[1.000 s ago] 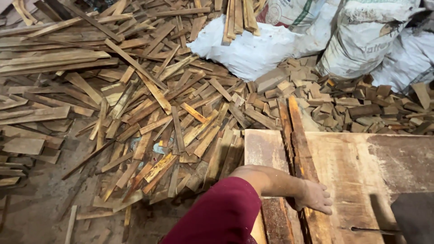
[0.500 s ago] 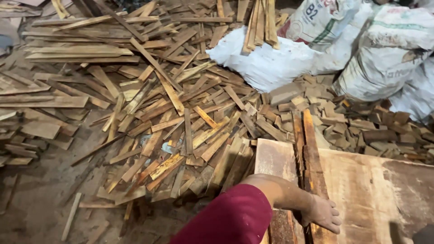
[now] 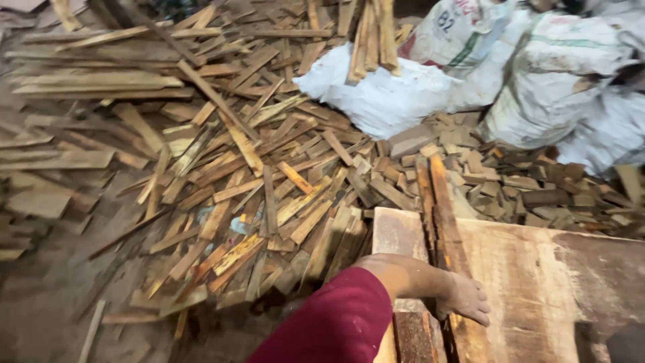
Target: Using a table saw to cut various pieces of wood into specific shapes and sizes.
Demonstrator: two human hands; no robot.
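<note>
1. The floor [image 3: 40,316] is dusty earth, bare only at about 8 o'clock in the view.
2. A heap of wood offcuts [image 3: 222,168] covers most of the floor from 9 o'clock round to 12 o'clock: short slats, strips and flat boards lying every way, overlapping one another.
3. White woven sacks [image 3: 557,87] sit at 1 to 2 o'clock, stuffed full and leaning on each other; a bundle of long sticks [image 3: 373,33] rests on the nearest one at 12 o'clock.
4. Small wood blocks [image 3: 510,181] lie in a band between the sacks and the bench, at about 3 o'clock.
5. The bench [image 3: 537,289] fills the 4 to 5 o'clock corner, a pale, stained wooden top dusted with sawdust.
6. A long rough plank [image 3: 443,208] lies on the bench's left part, running from 6 o'clock towards 12 o'clock and overhanging the far edge above the blocks.
7. One arm in a dark red sleeve [image 3: 336,323] comes in from 6 o'clock.
8. The right hand [image 3: 465,299], as far as the angle lets me judge, rests palm down on the plank, fingers loosely curled over it rather than clamped.
9. The left hand is out of view.
</note>
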